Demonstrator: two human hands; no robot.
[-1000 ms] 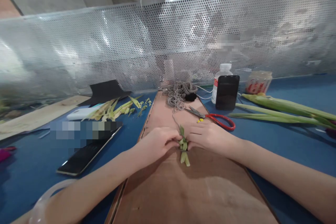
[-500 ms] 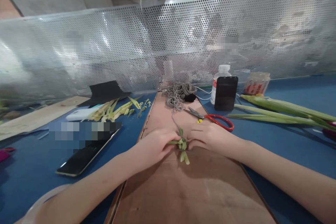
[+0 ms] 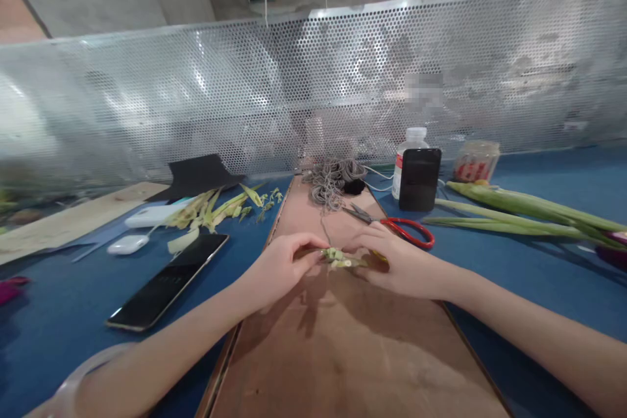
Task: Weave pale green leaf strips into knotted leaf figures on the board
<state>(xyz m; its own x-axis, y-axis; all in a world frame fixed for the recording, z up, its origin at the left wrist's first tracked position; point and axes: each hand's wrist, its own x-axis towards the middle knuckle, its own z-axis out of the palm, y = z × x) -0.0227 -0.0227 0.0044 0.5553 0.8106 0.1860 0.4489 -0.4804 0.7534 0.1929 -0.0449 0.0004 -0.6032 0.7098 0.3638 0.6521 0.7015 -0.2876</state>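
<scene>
A small knot of pale green leaf strips (image 3: pixel 336 256) is held up between my hands, over the wooden board. My left hand (image 3: pixel 281 266) pinches its left side between thumb and fingertips. From the right, my right hand (image 3: pixel 392 258) closes its curled fingers around the strip end; its fingertips are partly hidden. A small yellow thing (image 3: pixel 381 257) shows at the right fingers, too covered to name. Just beyond that hand lie scissors with red handles (image 3: pixel 409 232), their blades pointing left. A grey cord (image 3: pixel 327 225) runs from the knot's far side toward a tangled heap of grey cord (image 3: pixel 333 183).
On the left of the wooden board (image 3: pixel 362 353) lie a phone (image 3: pixel 169 284), a white earphone case (image 3: pixel 128 245) and leaf scraps (image 3: pixel 215 209). An upright phone (image 3: pixel 420 179), a bottle (image 3: pixel 416 137), a jar (image 3: pixel 477 160) and long green stalks (image 3: pixel 519 209) are on the right.
The leaf knot has been tilted and turned, so its lower ends no longer hang toward me. My right hand has shifted slightly, with the yellow thing now at its fingers.
</scene>
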